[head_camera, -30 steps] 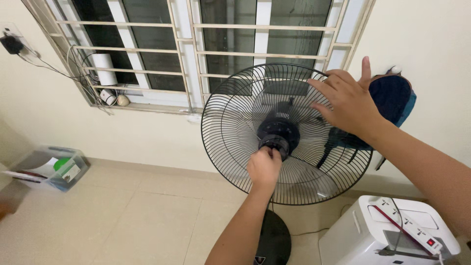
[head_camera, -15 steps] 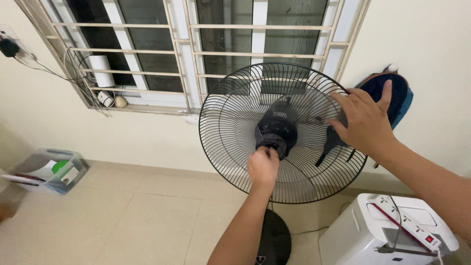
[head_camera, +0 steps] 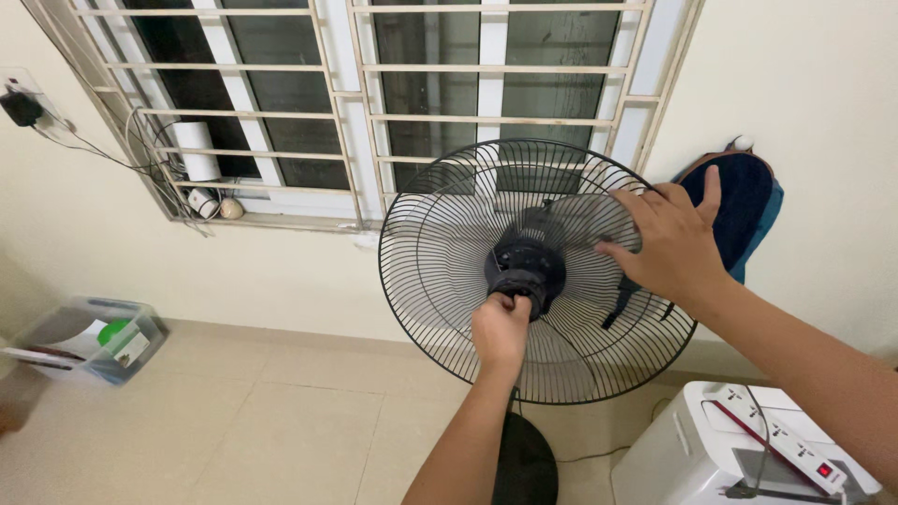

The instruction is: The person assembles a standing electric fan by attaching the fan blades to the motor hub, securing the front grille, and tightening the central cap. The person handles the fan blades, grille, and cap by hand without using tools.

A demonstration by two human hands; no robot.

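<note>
A black standing fan with a round wire grille (head_camera: 440, 252) stands in front of a barred window. Its dark hub knob (head_camera: 526, 266) sits at the grille's centre. My left hand (head_camera: 502, 329) is closed around the underside of that knob. My right hand (head_camera: 664, 240) lies flat with fingers spread against the grille's right side. The fan's round black base (head_camera: 526, 463) rests on the tiled floor below my left forearm.
A dark blue bag (head_camera: 744, 210) hangs on the wall behind the fan's right edge. A white appliance (head_camera: 692, 449) with a power strip (head_camera: 786, 440) on top stands at bottom right. A clear plastic box (head_camera: 89, 339) sits on the floor at left. Cables hang by the window sill.
My right hand slid down the grille's right side, then a little back toward the centre. My left hand stayed on the hub knob. The view tilted slightly, so the fan sits lower.
</note>
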